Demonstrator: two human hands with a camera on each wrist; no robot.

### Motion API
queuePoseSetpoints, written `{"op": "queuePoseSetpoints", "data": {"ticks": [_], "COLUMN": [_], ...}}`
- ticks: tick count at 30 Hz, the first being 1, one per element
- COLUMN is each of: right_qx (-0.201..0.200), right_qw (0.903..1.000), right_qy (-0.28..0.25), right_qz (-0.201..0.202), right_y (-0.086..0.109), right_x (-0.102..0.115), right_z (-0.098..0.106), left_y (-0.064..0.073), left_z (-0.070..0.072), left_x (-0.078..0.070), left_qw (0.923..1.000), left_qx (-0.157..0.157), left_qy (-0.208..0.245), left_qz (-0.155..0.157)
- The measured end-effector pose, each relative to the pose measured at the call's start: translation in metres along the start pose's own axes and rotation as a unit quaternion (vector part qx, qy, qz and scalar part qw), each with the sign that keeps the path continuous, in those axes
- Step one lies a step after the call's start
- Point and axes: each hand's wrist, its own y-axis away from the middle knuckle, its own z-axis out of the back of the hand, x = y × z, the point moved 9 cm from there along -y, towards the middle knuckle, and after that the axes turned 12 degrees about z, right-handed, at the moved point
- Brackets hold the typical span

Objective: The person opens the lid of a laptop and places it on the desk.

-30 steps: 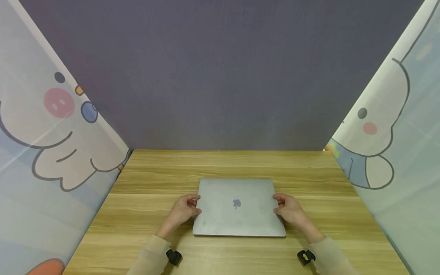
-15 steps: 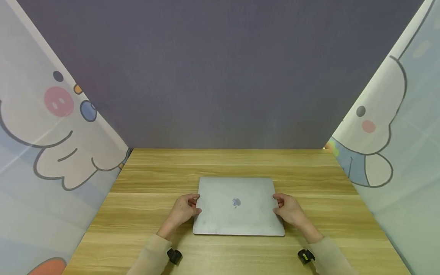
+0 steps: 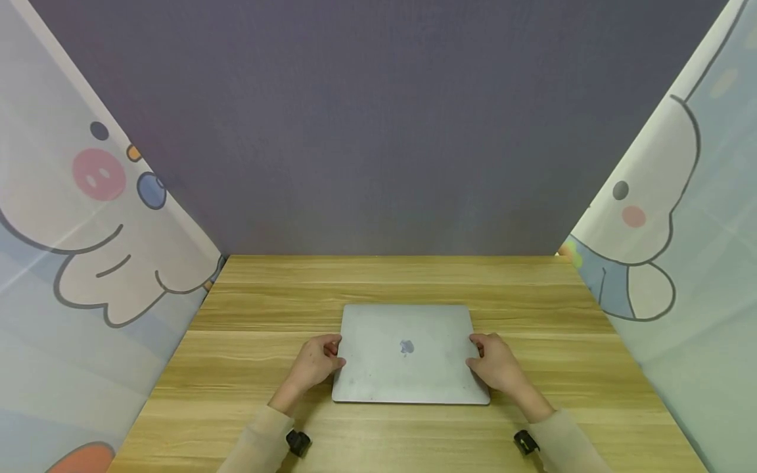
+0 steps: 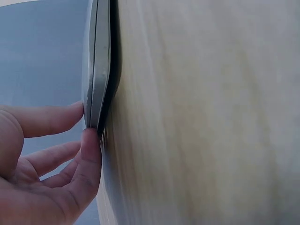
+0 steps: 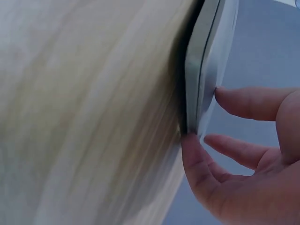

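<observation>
A closed silver laptop (image 3: 408, 355) lies flat on the wooden table (image 3: 390, 282), near its front middle. My left hand (image 3: 316, 361) is at the laptop's left edge. In the left wrist view its thumb (image 4: 89, 154) and a finger pinch the thin edge of the laptop (image 4: 96, 70). On the other side, my right hand (image 3: 495, 364) holds the right edge. The right wrist view shows that hand's thumb (image 5: 194, 164) under the edge of the laptop (image 5: 206, 56) and a finger on the lid.
A purple wall (image 3: 378, 131) closes the back of the table. Cartoon-printed panels stand along the left (image 3: 89, 230) and right (image 3: 668, 230) sides. Bare wood lies behind the laptop and on both sides of it.
</observation>
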Motion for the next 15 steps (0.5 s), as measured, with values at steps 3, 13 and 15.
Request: {"op": "queuePoseSetpoints", "data": {"ticks": [3,13,15], "right_qx": [-0.004,-0.004,-0.002], "right_qw": [0.9994,0.9938,0.9937], "right_qy": [0.034,0.083,0.079], "right_qz": [0.009,0.074,0.08], "right_y": [0.001,0.0,0.001], "right_x": [0.005,0.036,0.041], "right_z": [-0.001,-0.007,-0.009], "left_y": [0.002,0.006,0.007], "left_z": [0.0,-0.001,-0.002], "left_x": [0.0,-0.008,-0.009], "left_qw": [0.9999,0.9954,0.9928], "left_qx": [-0.005,-0.023,-0.029], "left_qy": [-0.013,-0.084,-0.105], "left_qz": [-0.001,-0.041,-0.05]}}
